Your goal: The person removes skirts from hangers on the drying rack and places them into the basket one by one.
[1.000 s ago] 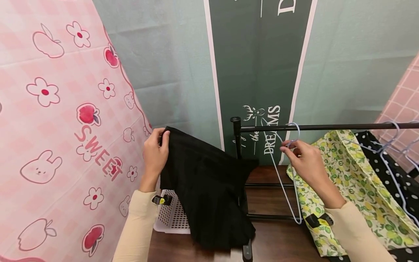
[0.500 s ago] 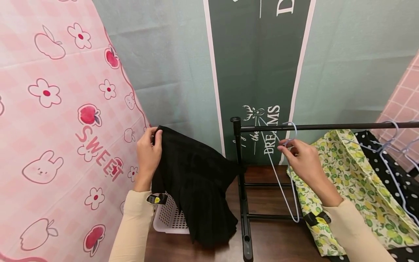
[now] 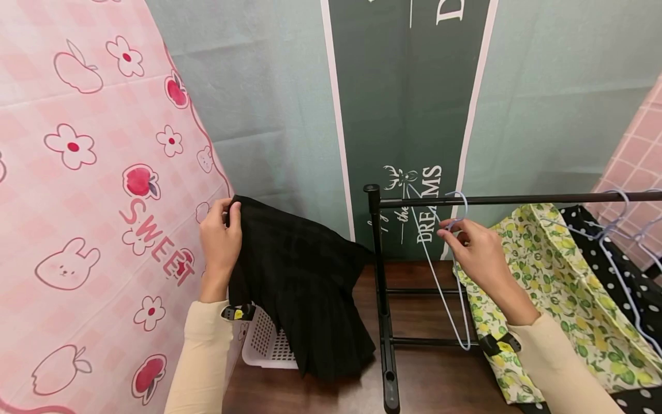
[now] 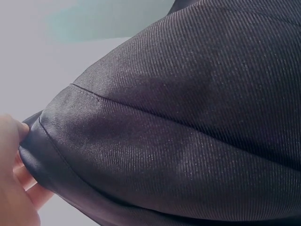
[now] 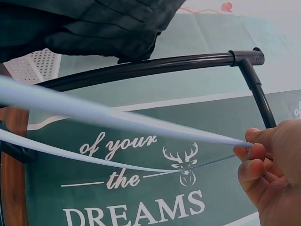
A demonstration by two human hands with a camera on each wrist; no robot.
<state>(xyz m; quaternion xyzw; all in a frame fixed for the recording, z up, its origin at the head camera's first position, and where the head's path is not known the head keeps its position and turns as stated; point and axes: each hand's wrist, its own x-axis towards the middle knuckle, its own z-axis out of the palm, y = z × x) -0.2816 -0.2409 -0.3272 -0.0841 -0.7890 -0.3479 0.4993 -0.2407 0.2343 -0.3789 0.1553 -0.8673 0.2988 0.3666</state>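
My left fingers (image 3: pixel 217 207) are pinching a black skirt (image 3: pixel 305 270) beside the clothes rack (image 3: pixel 517 201), my right fingers (image 5: pixel 251 170) gripping a hanger (image 5: pixel 117 121)!

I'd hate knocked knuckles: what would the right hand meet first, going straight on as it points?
Beyond the hanger in its grip, the right hand would probably meet the black rail first, though depth is unclear.

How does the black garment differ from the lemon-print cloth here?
The black garment is plain and dark; the lemon-print cloth is pale, with yellow lemons and green leaves.
The left hand grips the black garment; the lemon-print cloth is ungripped.
In the head view, the black garment is left of the end post, the lemon-print cloth right of it.
Both are fabric.
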